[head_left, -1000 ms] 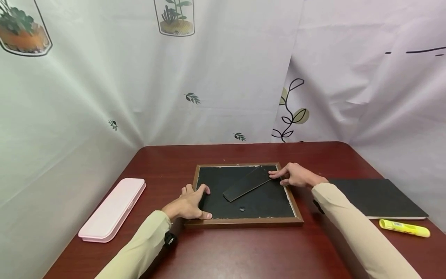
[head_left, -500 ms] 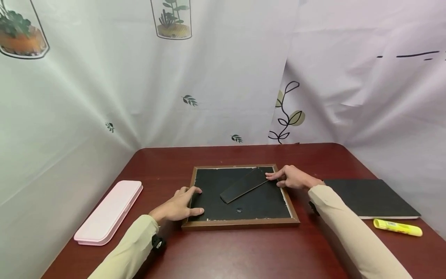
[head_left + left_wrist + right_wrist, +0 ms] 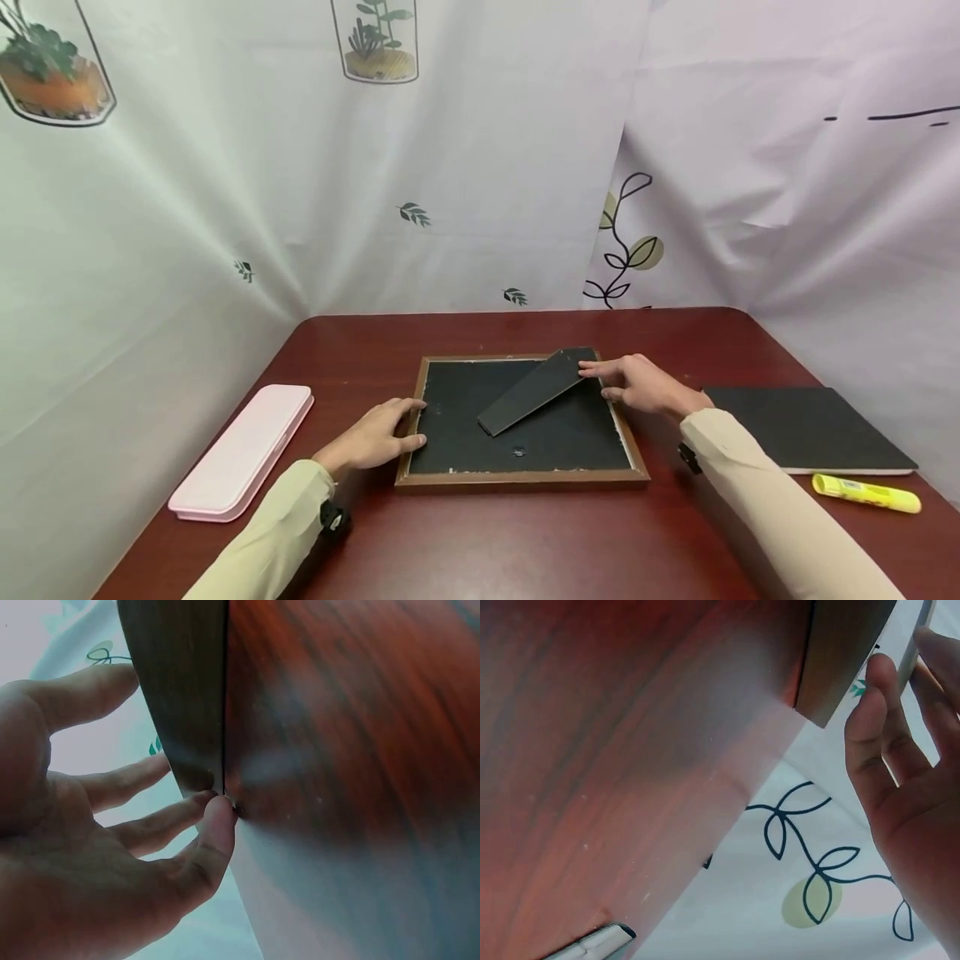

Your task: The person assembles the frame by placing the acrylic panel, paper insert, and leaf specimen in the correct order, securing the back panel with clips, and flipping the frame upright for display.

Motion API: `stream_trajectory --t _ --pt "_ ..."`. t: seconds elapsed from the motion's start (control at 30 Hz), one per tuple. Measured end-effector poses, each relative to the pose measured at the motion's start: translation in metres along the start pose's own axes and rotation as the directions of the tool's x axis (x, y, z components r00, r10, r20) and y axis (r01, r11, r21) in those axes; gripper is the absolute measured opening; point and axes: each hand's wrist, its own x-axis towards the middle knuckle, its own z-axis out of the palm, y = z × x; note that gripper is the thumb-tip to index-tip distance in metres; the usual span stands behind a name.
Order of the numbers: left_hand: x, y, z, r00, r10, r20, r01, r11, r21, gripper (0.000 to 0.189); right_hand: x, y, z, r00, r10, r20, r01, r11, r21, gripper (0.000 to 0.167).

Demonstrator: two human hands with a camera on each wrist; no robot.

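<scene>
A picture frame [image 3: 525, 479] with a brown wooden rim lies face down on the table, its black backing board [image 3: 465, 408] upward. Hinged across the back is a black easel stand [image 3: 525, 400], its wide far-right end raised off the board. My right hand [image 3: 645, 385] pinches that end at its edge; the thin stand [image 3: 910, 656] shows between the fingers in the right wrist view. Spread fingers of my left hand [image 3: 375, 435] rest at the frame's left rim. In the left wrist view the thumb and fingertips touch the wooden side [image 3: 180, 690] of the frame.
A pink pencil case [image 3: 242, 452] lies on the left of the dark red table [image 3: 540, 542]. On the right are a black notebook [image 3: 810, 429] and a yellow highlighter-like tube [image 3: 866, 492]. A white printed curtain [image 3: 480, 167] hangs around the back and sides.
The stand's wide end has risen off the backing with my right hand on it. My left hand has slid left, from over the board to the rim.
</scene>
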Motion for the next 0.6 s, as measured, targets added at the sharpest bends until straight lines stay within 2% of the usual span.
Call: stream_trajectory --t 0.13,0.37,0.6 --pt "0.001 -0.003 -0.001 1.000 0.028 -0.008 -0.028 1.000 -0.003 0.053 -0.006 -0.002 0.003 0.998 -0.019 -0.055 0.017 0.999 -0.043 0.053" --pt "0.000 -0.008 -0.001 1.000 0.017 -0.004 -0.017 0.999 -0.046 0.055 -0.020 -0.003 0.007 0.990 0.009 -0.143 -0.022 0.996 -0.088 0.060" --pt "0.001 -0.007 -0.001 1.000 0.022 -0.005 -0.022 0.998 -0.054 0.054 -0.032 -0.008 0.012 0.986 0.086 -0.146 -0.104 0.988 -0.117 0.071"
